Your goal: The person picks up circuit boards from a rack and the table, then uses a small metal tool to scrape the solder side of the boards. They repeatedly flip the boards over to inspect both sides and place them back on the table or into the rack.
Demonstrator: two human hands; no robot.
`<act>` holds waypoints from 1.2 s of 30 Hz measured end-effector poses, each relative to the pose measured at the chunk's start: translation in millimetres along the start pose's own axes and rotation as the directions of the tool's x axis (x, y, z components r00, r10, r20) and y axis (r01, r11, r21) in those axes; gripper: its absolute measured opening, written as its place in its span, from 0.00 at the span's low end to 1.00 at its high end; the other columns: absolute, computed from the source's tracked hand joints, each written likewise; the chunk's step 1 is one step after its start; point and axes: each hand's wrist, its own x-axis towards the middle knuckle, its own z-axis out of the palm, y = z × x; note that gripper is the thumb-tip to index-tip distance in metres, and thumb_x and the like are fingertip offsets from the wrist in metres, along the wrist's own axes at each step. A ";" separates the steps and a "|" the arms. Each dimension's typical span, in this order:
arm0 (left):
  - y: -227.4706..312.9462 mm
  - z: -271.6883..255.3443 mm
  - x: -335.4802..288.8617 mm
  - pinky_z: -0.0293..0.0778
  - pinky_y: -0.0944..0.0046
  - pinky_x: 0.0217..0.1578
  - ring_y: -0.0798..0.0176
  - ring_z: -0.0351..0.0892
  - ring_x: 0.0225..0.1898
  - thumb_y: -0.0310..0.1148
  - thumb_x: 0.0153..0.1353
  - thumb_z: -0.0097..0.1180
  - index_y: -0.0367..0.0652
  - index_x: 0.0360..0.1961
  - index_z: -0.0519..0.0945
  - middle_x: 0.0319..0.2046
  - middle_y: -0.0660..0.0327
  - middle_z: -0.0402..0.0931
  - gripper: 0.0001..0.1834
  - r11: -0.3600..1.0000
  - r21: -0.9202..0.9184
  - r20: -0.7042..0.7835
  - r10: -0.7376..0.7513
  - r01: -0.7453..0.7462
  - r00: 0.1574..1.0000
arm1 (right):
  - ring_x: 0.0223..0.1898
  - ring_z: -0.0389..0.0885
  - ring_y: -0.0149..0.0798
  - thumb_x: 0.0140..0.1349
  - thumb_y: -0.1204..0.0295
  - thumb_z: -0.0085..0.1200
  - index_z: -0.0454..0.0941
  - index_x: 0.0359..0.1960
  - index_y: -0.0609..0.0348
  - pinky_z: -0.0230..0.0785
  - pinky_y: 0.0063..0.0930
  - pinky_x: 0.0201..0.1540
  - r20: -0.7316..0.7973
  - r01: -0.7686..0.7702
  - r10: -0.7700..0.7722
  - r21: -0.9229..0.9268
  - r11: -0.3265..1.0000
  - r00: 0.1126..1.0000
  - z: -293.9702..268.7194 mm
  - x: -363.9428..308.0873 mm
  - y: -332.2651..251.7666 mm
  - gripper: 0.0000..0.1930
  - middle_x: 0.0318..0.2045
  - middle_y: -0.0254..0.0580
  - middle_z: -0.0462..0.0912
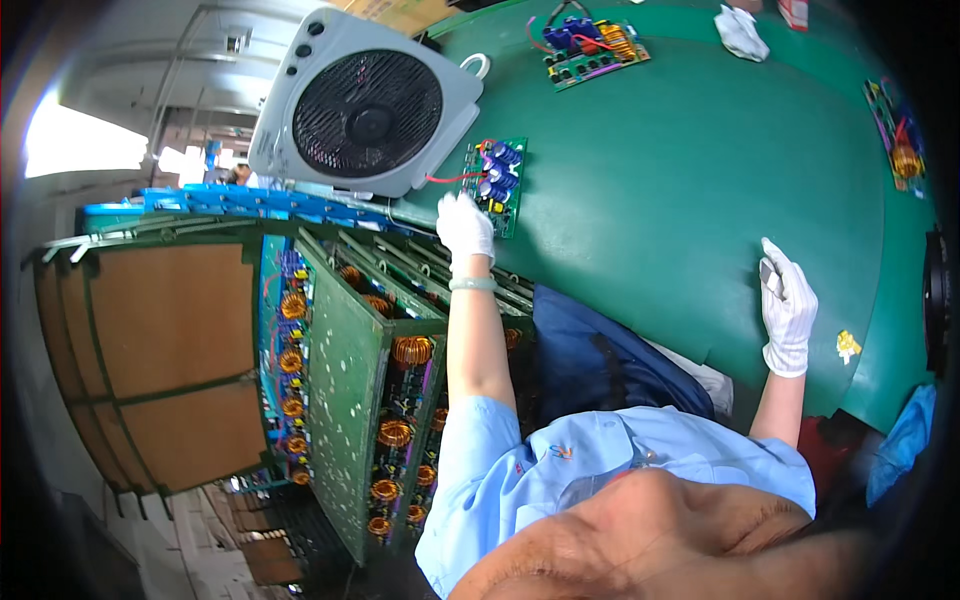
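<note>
My left hand [465,228], in a white glove, is closed at the near left edge of a green circuit board [511,188]. Blue capacitors, a yellow part and a red wire stand out on this board, which lies beside the fan; the glove hides its near corner. Farther right, my right hand [790,312], also gloved in white, is held over the green table with its fingers bent together. A small greyish piece [769,276] shows at its fingers, too small to name.
A grey box fan [368,120] stands at the back left of the green table [640,190]. Other circuit boards [597,52] lie at the back and far right. Green racks [350,400] filled with boards stand at my left. A yellow scrap [847,346] lies right of my right hand.
</note>
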 end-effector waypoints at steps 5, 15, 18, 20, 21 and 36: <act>21.3 14.5 3.3 0.79 0.50 0.37 0.49 0.80 0.38 0.32 0.62 0.51 0.47 0.36 0.79 0.36 0.56 0.78 0.06 0.994 0.085 0.178 0.054 -0.070 0.982 | 0.28 0.81 0.40 0.58 0.79 0.60 0.84 0.48 0.51 0.73 0.30 0.32 -0.020 0.032 -0.032 0.015 0.999 0.999 -25.0 12.3 20.0 0.16 0.31 0.41 0.83; 58.8 -83.2 -23.3 0.77 0.52 0.46 0.44 0.81 0.43 0.32 0.49 0.67 0.40 0.47 0.80 0.39 0.48 0.82 0.22 0.860 -0.494 0.355 0.333 -0.127 0.874 | 0.34 0.84 0.43 0.61 0.78 0.60 0.83 0.47 0.56 0.75 0.30 0.37 0.066 -0.017 0.017 -0.002 1.000 0.998 -19.7 7.6 10.3 0.13 0.37 0.42 0.85; 84.7 -106.3 -51.5 0.75 0.57 0.49 0.50 0.82 0.46 0.43 0.51 0.66 0.42 0.54 0.77 0.43 0.49 0.81 0.29 0.836 -0.549 0.355 0.227 0.006 0.907 | 0.37 0.85 0.40 0.62 0.77 0.60 0.83 0.48 0.55 0.76 0.29 0.40 0.118 -0.109 0.111 -0.027 0.994 0.987 -18.3 6.8 0.1 0.12 0.39 0.43 0.86; 91.0 -128.9 -50.6 0.76 0.54 0.45 0.48 0.82 0.43 0.46 0.52 0.64 0.43 0.47 0.79 0.39 0.49 0.82 0.25 0.846 -0.527 0.450 0.197 0.081 0.871 | 0.39 0.85 0.40 0.63 0.75 0.60 0.83 0.48 0.54 0.76 0.29 0.41 0.121 -0.063 0.064 -0.013 0.998 0.991 -13.9 4.1 0.6 0.12 0.41 0.42 0.86; 89.6 -131.6 -52.1 0.76 0.54 0.43 0.48 0.83 0.41 0.46 0.52 0.64 0.42 0.45 0.79 0.36 0.50 0.82 0.23 0.800 -0.588 0.442 0.198 0.116 0.875 | 0.40 0.85 0.41 0.63 0.74 0.60 0.83 0.48 0.54 0.76 0.29 0.41 0.075 0.021 -0.022 0.007 1.000 0.997 -8.9 1.3 6.2 0.12 0.41 0.43 0.85; -51.8 -371.9 -99.9 0.77 0.69 0.43 0.71 0.82 0.39 0.34 0.56 0.65 0.36 0.43 0.84 0.36 0.62 0.84 0.16 -0.240 -0.971 0.031 -0.192 -0.016 0.981 | 0.48 0.83 0.39 0.68 0.67 0.55 0.80 0.52 0.61 0.73 0.27 0.53 0.309 0.014 0.017 -0.098 0.995 0.951 -18.8 0.4 8.7 0.15 0.49 0.42 0.84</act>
